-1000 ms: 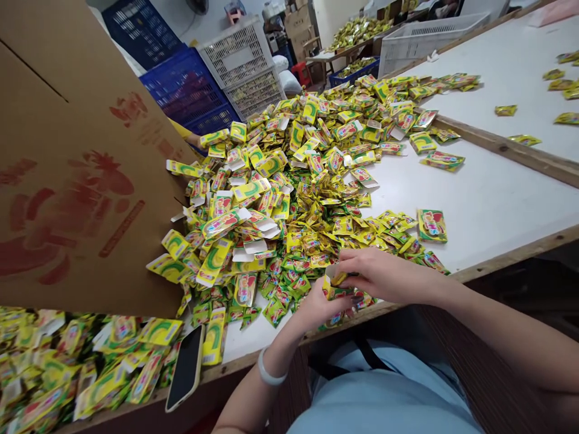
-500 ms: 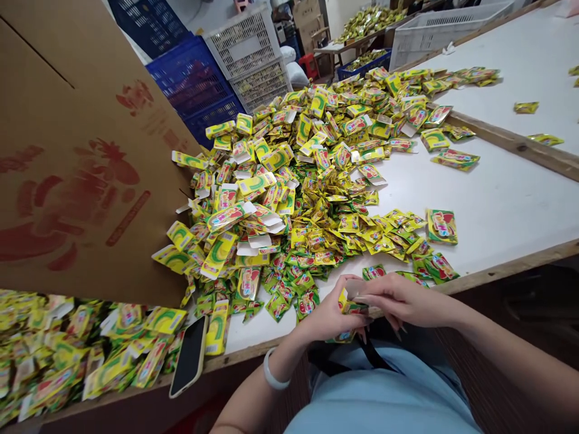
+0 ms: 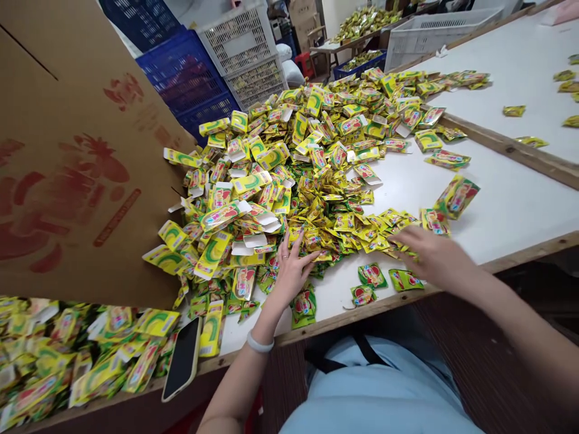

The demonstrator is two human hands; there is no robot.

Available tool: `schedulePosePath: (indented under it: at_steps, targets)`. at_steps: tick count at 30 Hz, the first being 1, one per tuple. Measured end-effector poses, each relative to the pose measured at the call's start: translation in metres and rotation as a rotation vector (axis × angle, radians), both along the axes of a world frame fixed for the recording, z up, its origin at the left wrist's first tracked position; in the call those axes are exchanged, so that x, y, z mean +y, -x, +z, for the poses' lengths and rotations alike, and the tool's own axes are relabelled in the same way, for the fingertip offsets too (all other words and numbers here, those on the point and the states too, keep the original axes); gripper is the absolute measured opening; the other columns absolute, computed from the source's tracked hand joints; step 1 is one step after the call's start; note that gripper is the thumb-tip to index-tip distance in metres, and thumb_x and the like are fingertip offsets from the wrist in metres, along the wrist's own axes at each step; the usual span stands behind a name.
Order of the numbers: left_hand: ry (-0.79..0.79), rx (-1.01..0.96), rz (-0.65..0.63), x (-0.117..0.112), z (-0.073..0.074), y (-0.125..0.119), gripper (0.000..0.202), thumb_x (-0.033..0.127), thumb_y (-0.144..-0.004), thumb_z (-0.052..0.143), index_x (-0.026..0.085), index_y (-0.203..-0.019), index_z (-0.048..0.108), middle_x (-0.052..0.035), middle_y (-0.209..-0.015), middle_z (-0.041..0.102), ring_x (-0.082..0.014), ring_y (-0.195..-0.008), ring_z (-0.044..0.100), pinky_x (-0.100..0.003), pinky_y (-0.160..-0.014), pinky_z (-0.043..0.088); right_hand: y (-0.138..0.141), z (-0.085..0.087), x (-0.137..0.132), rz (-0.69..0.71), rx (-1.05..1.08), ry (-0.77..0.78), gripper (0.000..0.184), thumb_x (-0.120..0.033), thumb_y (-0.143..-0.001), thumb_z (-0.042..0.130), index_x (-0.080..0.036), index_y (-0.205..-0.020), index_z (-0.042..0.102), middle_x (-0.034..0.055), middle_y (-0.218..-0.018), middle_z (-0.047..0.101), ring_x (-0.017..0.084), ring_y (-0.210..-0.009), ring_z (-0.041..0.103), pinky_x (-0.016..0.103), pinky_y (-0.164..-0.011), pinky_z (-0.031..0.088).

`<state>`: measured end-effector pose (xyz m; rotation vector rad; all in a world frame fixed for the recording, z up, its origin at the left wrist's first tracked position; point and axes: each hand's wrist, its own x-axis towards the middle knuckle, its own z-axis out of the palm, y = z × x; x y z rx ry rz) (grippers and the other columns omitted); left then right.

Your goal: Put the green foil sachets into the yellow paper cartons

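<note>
A big heap of small yellow-green boxes [image 3: 253, 181] and flat sachets [image 3: 362, 229] covers the white table [image 3: 497, 205]. My left hand [image 3: 292, 265] rests on the near side of the heap, fingers spread, holding nothing. My right hand [image 3: 429, 253] is blurred, stretched flat over loose sachets near the table edge, with nothing visible in it. Just beyond it, one yellow-green box [image 3: 456, 196] is tilted up, seemingly off the surface. A few single sachets [image 3: 373, 274] lie between my hands.
A large open cardboard carton [image 3: 67, 181] stands at left, with more boxes [image 3: 90, 355] piled below it. A black phone [image 3: 183, 358] lies at the table edge. Blue crates [image 3: 190, 84] and white crates [image 3: 244, 54] stand behind. A wooden strip [image 3: 506, 147] divides the table.
Both hands were together at the table edge working on one small box. Now they are apart: the left has gone into the heap, the right has swung right, and a box is out beyond it.
</note>
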<state>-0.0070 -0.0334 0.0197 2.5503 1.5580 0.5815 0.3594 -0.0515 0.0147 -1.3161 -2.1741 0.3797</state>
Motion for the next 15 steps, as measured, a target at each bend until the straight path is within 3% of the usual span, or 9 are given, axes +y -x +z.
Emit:
schedulePosePath:
  at_steps: [2,4,6,8,11,15]
  targets:
    - [-0.041,-0.099,-0.001,0.001,0.0,-0.003,0.022,0.024,-0.095,0.058,0.029,-0.108,0.075,-0.0065,-0.153,0.045,-0.0328,-0.153,0.012,-0.062,-0.118,0.019,0.03,-0.01,-0.003,0.107,-0.169,0.012,0.026,-0.031,-0.091,0.063,-0.024,-0.116,0.066,0.0105,-0.106,0.065,0.027,-0.099,0.062,0.034,-0.078,0.052]
    - [-0.042,-0.295,0.014,-0.002,0.004,-0.008,0.023,0.029,-0.097,0.054,0.026,-0.105,0.076,-0.0089,-0.143,0.056,-0.0301,-0.146,0.031,-0.058,-0.118,0.025,0.057,-0.014,-0.004,0.183,-0.322,0.042,0.025,-0.029,-0.088,0.068,-0.021,-0.111,0.066,0.0107,-0.105,0.065,0.028,-0.099,0.062,0.036,-0.079,0.052]
    - [0.049,-0.539,0.071,-0.006,0.01,-0.013,0.027,0.037,-0.097,0.054,0.022,-0.104,0.076,-0.0108,-0.121,0.07,-0.0274,-0.123,0.057,-0.051,-0.108,0.044,0.073,-0.012,-0.001,0.166,-0.423,0.087,0.019,-0.026,-0.084,0.072,-0.017,-0.1,0.068,0.0121,-0.101,0.065,0.029,-0.097,0.062,0.037,-0.078,0.052]
    - [0.22,-0.767,0.158,-0.011,0.016,-0.018,0.035,0.048,-0.093,0.057,0.019,-0.1,0.076,-0.0083,-0.092,0.074,-0.0226,-0.088,0.069,-0.039,-0.084,0.059,0.075,-0.005,0.003,0.127,-0.431,0.129,0.009,-0.021,-0.082,0.072,-0.016,-0.087,0.067,0.0122,-0.094,0.065,0.03,-0.094,0.062,0.038,-0.078,0.052]
    - [0.463,-0.99,0.242,-0.016,0.021,-0.026,0.045,0.058,-0.082,0.067,0.016,-0.093,0.076,-0.0034,-0.07,0.069,-0.0171,-0.06,0.064,-0.029,-0.054,0.058,0.065,0.006,0.01,0.097,-0.237,0.138,0.011,-0.019,-0.086,0.065,-0.019,-0.076,0.062,0.0102,-0.087,0.064,0.028,-0.091,0.061,0.04,-0.08,0.051]
    - [0.597,-1.109,0.25,-0.019,0.023,-0.041,0.051,0.063,-0.072,0.073,0.015,-0.087,0.075,-0.0032,-0.071,0.069,-0.0165,-0.057,0.065,-0.029,-0.05,0.059,0.066,0.009,0.011,0.072,0.34,0.119,0.015,-0.03,-0.093,0.06,-0.021,-0.082,0.061,0.0092,-0.103,0.065,0.026,-0.108,0.059,0.042,-0.095,0.047]
